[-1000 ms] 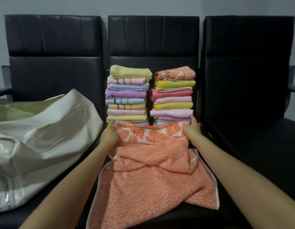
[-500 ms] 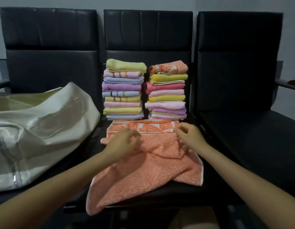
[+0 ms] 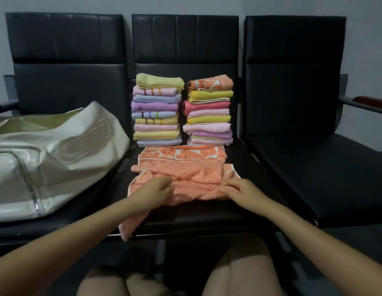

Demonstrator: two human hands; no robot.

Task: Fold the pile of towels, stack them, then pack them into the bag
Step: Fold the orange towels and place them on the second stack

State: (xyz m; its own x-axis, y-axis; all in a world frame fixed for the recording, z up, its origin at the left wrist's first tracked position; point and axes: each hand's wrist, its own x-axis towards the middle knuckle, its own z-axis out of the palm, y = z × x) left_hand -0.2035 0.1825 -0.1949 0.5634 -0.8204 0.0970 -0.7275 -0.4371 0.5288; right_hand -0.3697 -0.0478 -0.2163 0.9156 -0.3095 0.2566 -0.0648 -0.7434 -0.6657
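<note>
Both hands are down on the orange terry towel with the leaf-print border (image 3: pixel 181 167), which lies spread and partly folded on the seat of the middle black padded chair (image 3: pixel 207 212). The left hand (image 3: pixel 156 190) sits at the towel's near left part, fingers curled and pinching a gather of the orange cloth. The right hand (image 3: pixel 239 190) is at the towel's near right edge, fingers bent onto the fabric and gripping a fold there. One corner of the towel droops over the front lip of the chair seat, under the left forearm.

Just behind the towel, against the chair's backrest, stand two stacks. The left stack of folded pastel towels (image 3: pixel 157 111) is topped by a pale yellow one; the right stack of folded towels (image 3: pixel 209 112) is topped by another orange leaf-print one. The two stacks stand side by side, very close; I cannot tell whether they touch.

To the left of the towel, on the neighbouring seat, slumps the large cream shiny bag with a zip (image 3: pixel 53 154), mouth gaping, its near wall bulging toward the towel.
</note>
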